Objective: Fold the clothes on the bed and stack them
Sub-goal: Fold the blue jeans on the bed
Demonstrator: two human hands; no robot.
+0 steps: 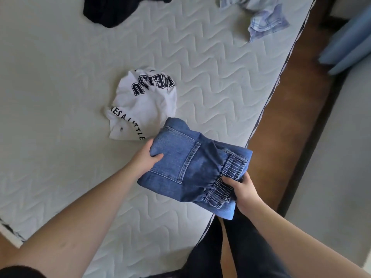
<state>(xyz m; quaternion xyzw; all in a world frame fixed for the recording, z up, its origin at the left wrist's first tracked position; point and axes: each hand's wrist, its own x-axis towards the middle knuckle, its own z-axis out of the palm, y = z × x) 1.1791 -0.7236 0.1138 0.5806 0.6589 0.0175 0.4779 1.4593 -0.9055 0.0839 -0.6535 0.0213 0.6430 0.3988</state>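
1. Lower centre of the frame, at the mattress (60,97) edge: folded jeans (192,167), left hand (143,159) gripping one side, right hand (244,190) clutching the elastic waistband.
2. Just beyond, touching them: a crumpled white shirt (140,105).

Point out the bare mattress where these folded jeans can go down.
Widest bare patch: quilted white mattress left of the folded white lettered T-shirt, below the black garment. Another lies between T-shirt and crumpled light-blue shirt. Crowded where folded blue jeans meet the T-shirt.

Person: 2 bare forearms, black short sleeve edge (18,270) at left upper arm, dark navy trousers (247,251) on both legs, no wrist accessories.
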